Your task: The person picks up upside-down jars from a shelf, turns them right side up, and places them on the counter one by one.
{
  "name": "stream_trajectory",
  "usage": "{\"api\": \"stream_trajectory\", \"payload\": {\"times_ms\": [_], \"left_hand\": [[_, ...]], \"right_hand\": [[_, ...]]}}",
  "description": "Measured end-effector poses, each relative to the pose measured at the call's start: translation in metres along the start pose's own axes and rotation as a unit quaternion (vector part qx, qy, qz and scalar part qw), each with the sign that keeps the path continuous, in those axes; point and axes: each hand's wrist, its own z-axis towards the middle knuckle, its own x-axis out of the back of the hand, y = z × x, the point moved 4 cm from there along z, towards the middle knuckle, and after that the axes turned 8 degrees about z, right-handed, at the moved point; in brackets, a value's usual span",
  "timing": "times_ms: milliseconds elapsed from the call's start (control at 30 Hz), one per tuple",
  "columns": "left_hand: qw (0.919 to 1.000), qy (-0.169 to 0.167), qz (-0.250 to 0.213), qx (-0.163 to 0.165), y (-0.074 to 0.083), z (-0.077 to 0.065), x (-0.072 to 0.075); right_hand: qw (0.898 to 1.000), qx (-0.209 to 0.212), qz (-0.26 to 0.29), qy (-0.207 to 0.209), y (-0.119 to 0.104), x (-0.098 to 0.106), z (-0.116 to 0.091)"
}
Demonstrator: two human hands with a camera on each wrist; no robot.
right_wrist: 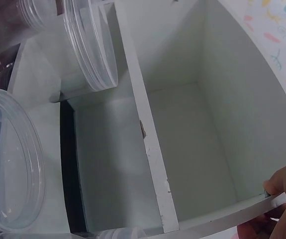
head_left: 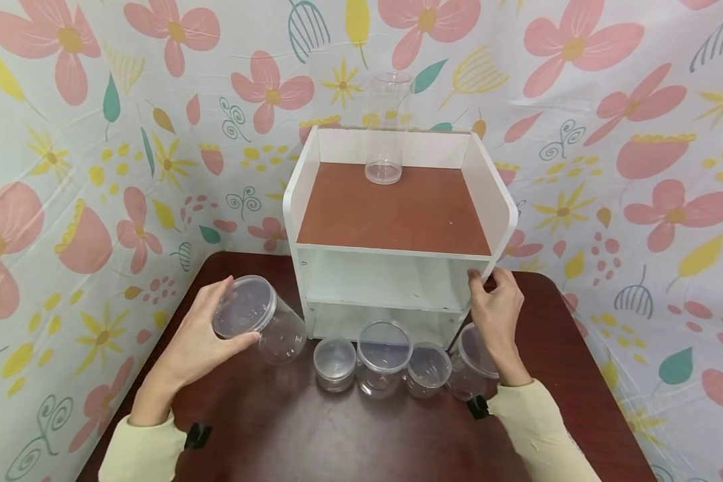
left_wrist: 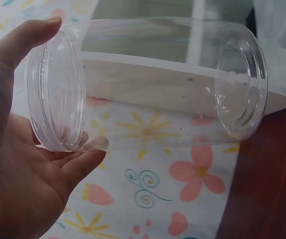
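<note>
My left hand [head_left: 195,338] grips a clear plastic jar [head_left: 286,335] around its lidded end, thumb on one side and fingers on the other. The jar is tilted, its lid [head_left: 244,304] toward me and its base toward the white shelf unit [head_left: 387,302]. In the left wrist view the jar [left_wrist: 152,89] lies sideways and looks see-through, with nothing inside. My right hand [head_left: 499,308] pinches the front edge of the shelf unit's right side panel [head_left: 495,187]. The right wrist view shows the fingertips [right_wrist: 282,180] at that edge, beside a bare compartment [right_wrist: 187,149].
Several lidded clear jars stand in front of the shelf: a small one [head_left: 335,367], a taller one [head_left: 384,358], another small one [head_left: 428,369] and one under my right wrist [head_left: 468,368]. A tall clear cylinder [head_left: 385,134] stands on the brown top. Dark table [head_left: 313,435]; flowered cloth behind.
</note>
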Motion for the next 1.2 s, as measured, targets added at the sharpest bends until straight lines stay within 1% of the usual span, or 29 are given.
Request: {"api": "stream_trajectory", "payload": {"times_ms": [200, 333, 533, 733, 1033, 1200], "left_hand": [[0.9989, -0.032, 0.014, 0.03, -0.01, -0.001, -0.021], [0.998, -0.042, 0.021, 0.043, -0.018, -0.002, -0.033], [0.9977, -0.046, 0.022, 0.044, -0.025, -0.004, -0.049], [0.9975, -0.056, 0.016, 0.04, -0.028, -0.005, -0.065], [0.9966, -0.067, 0.015, 0.047, -0.03, -0.005, -0.083], [0.9962, -0.072, 0.009, 0.049, -0.031, -0.004, -0.09]], "right_hand": [[1.0, -0.004, 0.003, 0.001, 0.001, 0.0, 0.0], [1.0, -0.002, 0.003, 0.001, 0.002, 0.0, 0.0], [1.0, 0.003, 0.003, 0.0, 0.002, 0.0, 0.0], [1.0, 0.003, 0.006, -0.002, 0.001, 0.0, 0.0], [1.0, 0.0, 0.006, -0.003, 0.0, 0.0, 0.001], [1.0, 0.002, 0.005, -0.003, 0.0, 0.001, 0.001]]}}
